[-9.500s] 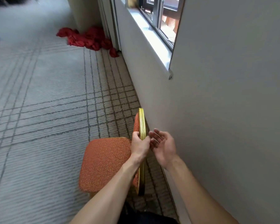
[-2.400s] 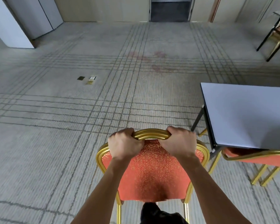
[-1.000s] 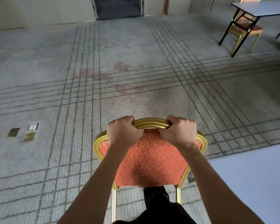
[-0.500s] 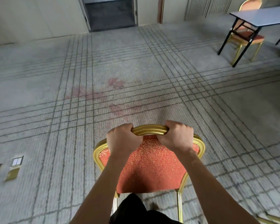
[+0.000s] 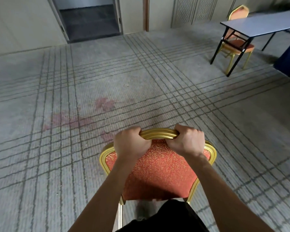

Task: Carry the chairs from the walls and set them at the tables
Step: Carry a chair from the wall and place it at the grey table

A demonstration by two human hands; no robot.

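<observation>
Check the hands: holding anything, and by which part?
Both hold the red chair by the gold top rail of its backrest: left hand and right hand curled over it, side by side.

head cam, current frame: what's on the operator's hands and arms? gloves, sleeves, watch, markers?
Nothing worn: left hand and right hand are bare, with no gloves, rings or markers showing. No watch or band on either wrist. No sleeve in view: left forearm and right forearm are uncovered to the frame edge. The only clothing is a black garment at the bottom.
</observation>
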